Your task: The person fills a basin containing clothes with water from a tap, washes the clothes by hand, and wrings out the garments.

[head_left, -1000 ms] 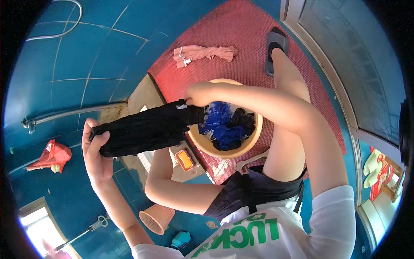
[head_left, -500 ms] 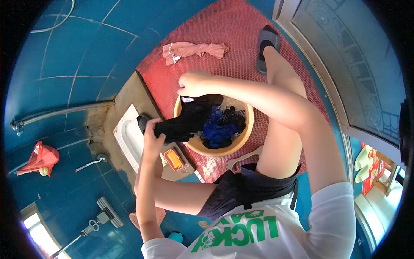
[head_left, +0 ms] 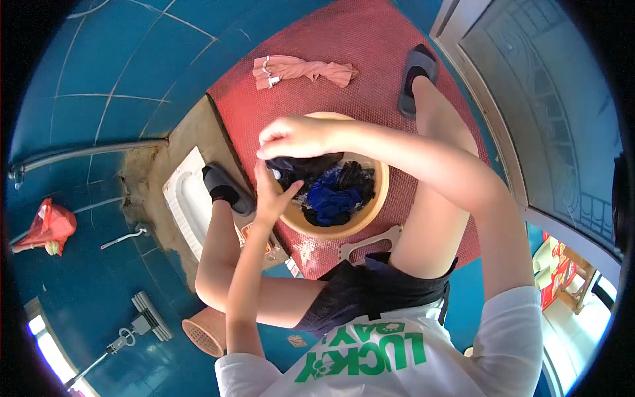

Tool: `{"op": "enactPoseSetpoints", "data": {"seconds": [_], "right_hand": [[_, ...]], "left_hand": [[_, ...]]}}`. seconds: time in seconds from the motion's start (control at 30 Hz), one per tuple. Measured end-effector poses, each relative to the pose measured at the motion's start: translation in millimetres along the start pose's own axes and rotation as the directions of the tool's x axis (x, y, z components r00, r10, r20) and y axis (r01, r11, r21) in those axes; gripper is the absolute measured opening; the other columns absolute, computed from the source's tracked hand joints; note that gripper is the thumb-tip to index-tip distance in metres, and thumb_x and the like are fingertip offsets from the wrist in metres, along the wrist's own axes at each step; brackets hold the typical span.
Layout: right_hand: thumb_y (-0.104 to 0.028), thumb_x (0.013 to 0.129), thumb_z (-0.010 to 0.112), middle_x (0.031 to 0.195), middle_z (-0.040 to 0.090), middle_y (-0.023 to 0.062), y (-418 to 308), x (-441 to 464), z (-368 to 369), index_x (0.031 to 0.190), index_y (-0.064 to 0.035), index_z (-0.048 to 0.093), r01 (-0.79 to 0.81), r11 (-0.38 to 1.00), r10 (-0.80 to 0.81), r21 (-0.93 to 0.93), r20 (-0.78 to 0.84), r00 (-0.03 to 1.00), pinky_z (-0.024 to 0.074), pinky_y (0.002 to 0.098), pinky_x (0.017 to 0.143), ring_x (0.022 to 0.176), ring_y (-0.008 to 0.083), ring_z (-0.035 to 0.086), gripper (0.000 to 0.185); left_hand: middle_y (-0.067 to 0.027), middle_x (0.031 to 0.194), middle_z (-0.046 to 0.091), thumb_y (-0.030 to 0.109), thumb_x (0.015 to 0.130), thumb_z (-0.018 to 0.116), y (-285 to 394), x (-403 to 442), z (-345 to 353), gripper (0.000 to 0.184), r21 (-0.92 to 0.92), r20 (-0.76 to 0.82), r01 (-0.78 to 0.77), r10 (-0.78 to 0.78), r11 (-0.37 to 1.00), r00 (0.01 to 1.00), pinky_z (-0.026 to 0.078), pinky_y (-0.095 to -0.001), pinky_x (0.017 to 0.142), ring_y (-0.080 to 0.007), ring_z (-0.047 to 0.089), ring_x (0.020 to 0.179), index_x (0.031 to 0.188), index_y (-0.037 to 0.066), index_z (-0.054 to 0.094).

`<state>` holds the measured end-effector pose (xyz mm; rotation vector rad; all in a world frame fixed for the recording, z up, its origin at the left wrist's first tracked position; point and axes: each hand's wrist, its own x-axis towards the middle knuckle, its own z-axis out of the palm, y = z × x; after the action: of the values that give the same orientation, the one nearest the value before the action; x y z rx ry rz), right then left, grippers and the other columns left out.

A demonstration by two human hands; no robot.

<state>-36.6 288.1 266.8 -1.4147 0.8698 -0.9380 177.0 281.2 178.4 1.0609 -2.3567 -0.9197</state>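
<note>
A cream basin sits on the red mat, with wet black and blue clothes in it. Over the basin's far left side, my right hand is closed on the upper edge of a black garment. Just below it, my left hand grips the same garment, fingertips close to the right hand and thumb lying across the cloth. A small whitish patch shows on the garment between the hands. The rest of the garment hangs down into the basin, partly hidden by my right hand and forearm.
A twisted pink garment lies on the red mat beyond the basin. At left is a white squat toilet. A soap dish is mostly hidden behind my left forearm. A sponge mop and a red bag are farther left.
My left hand has moved right, from beyond the basin's rim to beside my right hand. The black garment, stretched leftward before, now hangs gathered over the basin.
</note>
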Motion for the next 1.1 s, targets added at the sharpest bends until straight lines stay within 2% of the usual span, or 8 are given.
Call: {"op": "enactPoseSetpoints", "data": {"seconds": [0.13, 0.27, 0.33, 0.4, 0.6, 0.77, 0.93, 1.1], "right_hand": [[-0.028, 0.079, 0.057, 0.067, 0.059, 0.0064, 22.8, 0.2, 13.4, 0.076, -0.0004, 0.061, 0.0, 1.0, -0.002, 0.021, 0.085, 0.996, 0.0414, 0.0308, 0.058, 0.063, 0.0117, 0.052, 0.028], [-0.023, 0.08, 0.059, 0.072, 0.059, 0.0099, 0.8, -7.2, -2.2, 0.087, -0.0016, 0.057, -0.051, 0.926, 0.085, -0.373, 0.074, 0.994, 0.0438, 0.0333, 0.06, 0.066, 0.0184, 0.057, 0.023], [-0.018, 0.077, 0.059, 0.082, 0.061, 0.0135, 7.8, -9.4, -5.0, 0.095, -0.0037, 0.053, -0.092, 0.648, 0.07, -0.756, -0.062, 0.996, 0.0473, 0.0411, 0.063, 0.074, 0.0314, 0.061, 0.023], [-0.016, 0.076, 0.059, 0.082, 0.06, 0.0135, 17.8, -8.8, -9.5, 0.09, -0.0042, 0.054, -0.085, 0.427, 0.071, -0.9, -0.06, 0.996, 0.0483, 0.0419, 0.065, 0.076, 0.0312, 0.061, 0.018], [-0.012, 0.075, 0.06, 0.088, 0.059, 0.0103, 8.4, -11.1, -7.2, 0.084, -0.0033, 0.058, -0.04, 0.634, -0.047, -0.772, -0.09, 0.995, 0.0474, 0.0403, 0.066, 0.081, 0.0295, 0.06, 0.012], [-0.006, 0.076, 0.058, 0.088, 0.058, 0.0101, -19.0, -19.2, -3.5, 0.086, -0.0014, 0.059, 0.106, 0.834, -0.128, -0.542, -0.004, 0.992, 0.0443, 0.0376, 0.072, 0.082, 0.0276, 0.058, 0.011], [-0.007, 0.073, 0.06, 0.085, 0.058, 0.013, -24.5, -28.3, 12.2, 0.085, -0.0003, 0.061, 0.245, 0.901, -0.193, -0.358, 0.176, 0.965, 0.0439, 0.0371, 0.076, 0.084, 0.0296, 0.058, 0.014], [-0.004, 0.072, 0.059, 0.086, 0.059, 0.0137, -10.6, -29.5, 11.3, 0.083, -0.0005, 0.062, 0.18, 0.847, -0.095, -0.501, 0.191, 0.977, 0.0441, 0.039, 0.075, 0.084, 0.0304, 0.058, 0.013]], "left_hand": [[-0.0138, 0.117, 0.045, 0.016, 0.072, 0.073, 36.4, 1.1, 31.2, 0.062, -0.346, -0.051, 0.037, -0.058, 0.937, 0.997, 0.036, -0.0324, 0.093, -0.0227, 0.045, 0.108, 0.121, -0.002, 0.039], [-0.0063, 0.091, 0.056, 0.018, 0.084, 0.061, 40.9, 3.6, 30.6, 0.031, -0.277, -0.068, 0.098, -0.121, 0.956, 0.99, 0.041, -0.0274, 0.076, -0.014, 0.051, 0.086, 0.105, -0.002, 0.051], [0.0027, 0.066, 0.053, 0.017, 0.087, 0.056, 44.2, 2.9, 24.4, 0.019, -0.364, -0.041, 0.207, -0.238, 0.908, 0.97, 0.037, -0.0225, 0.054, -0.0056, 0.044, 0.062, 0.094, -0.001, 0.057], [0.0024, 0.069, 0.052, 0.016, 0.087, 0.056, 32.5, -3.6, 29.5, 0.017, -0.426, -0.042, 0.217, -0.258, 0.878, 0.965, 0.036, -0.0224, 0.052, -0.0045, 0.041, 0.06, 0.091, -0.001, 0.056], [-0.0001, 0.07, 0.058, 0.009, 0.08, 0.064, 29.7, -15.4, 28.4, 0.017, -0.384, 0.058, 0.284, -0.284, 0.879, 0.957, 0.041, -0.0227, 0.054, -0.0058, 0.049, 0.059, 0.088, -0.001, 0.054], [-0.0024, 0.076, 0.06, 0.005, 0.07, 0.07, 15.2, -8.5, 11.0, 0.038, -0.187, 0.02, 0.281, -0.283, 0.941, 0.959, 0.042, -0.0226, 0.054, -0.0071, 0.051, 0.057, 0.104, 0.003, 0.055], [-0.0089, 0.095, 0.06, 0.007, 0.071, 0.068, -17.2, -5.3, 40.1, 0.039, -0.194, -0.065, -0.074, 0.062, 0.978, 0.996, 0.047, -0.0329, 0.077, -0.021, 0.059, 0.089, 0.107, 0.005, 0.052], [-0.015, 0.099, 0.059, 0.011, 0.072, 0.067, -29.4, -24.6, 55.7, 0.041, -0.041, 0.166, 0.206, -0.197, 0.978, 0.966, 0.046, -0.0352, 0.078, -0.0306, 0.057, 0.096, 0.108, 0.005, 0.049]]}}
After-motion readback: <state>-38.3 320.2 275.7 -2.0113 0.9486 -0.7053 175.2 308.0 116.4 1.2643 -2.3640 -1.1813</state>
